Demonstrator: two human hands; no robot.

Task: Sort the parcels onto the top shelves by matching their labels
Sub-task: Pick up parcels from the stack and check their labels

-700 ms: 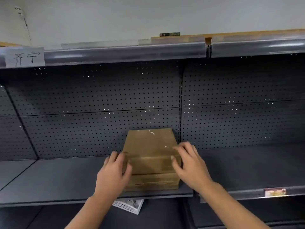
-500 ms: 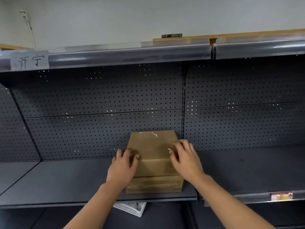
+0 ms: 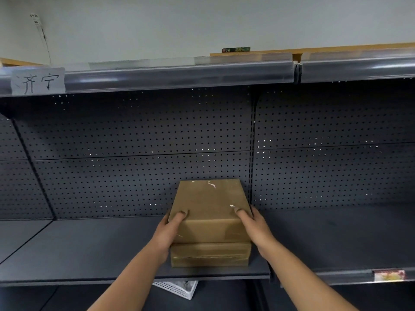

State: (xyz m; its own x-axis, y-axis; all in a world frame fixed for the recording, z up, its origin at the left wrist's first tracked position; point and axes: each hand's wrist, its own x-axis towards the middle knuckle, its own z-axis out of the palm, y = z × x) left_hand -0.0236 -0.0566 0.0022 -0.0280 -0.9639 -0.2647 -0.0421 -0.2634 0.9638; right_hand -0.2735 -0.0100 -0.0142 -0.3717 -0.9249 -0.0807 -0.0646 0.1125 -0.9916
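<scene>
Two brown taped parcels are stacked on the dark grey middle shelf [image 3: 94,250]. The upper parcel [image 3: 210,207] lies on the lower parcel [image 3: 210,254]. My left hand [image 3: 170,232] grips the upper parcel's left side, thumb on its top. My right hand [image 3: 253,225] grips its right side the same way. The top shelf rail [image 3: 179,75] runs above, with a handwritten paper label [image 3: 38,81] at its left end. No printed label shows on either parcel.
A perforated dark back panel [image 3: 134,153] stands behind the shelf, split by an upright post [image 3: 252,153]. A white plastic basket [image 3: 179,288] sits on the level below. A small price tag [image 3: 389,274] is on the right shelf's front edge. A flat dark item [image 3: 235,49] lies on the top shelf.
Both hands slid from the parcel's top to its left and right sides and closed on it. The view tilted up slightly.
</scene>
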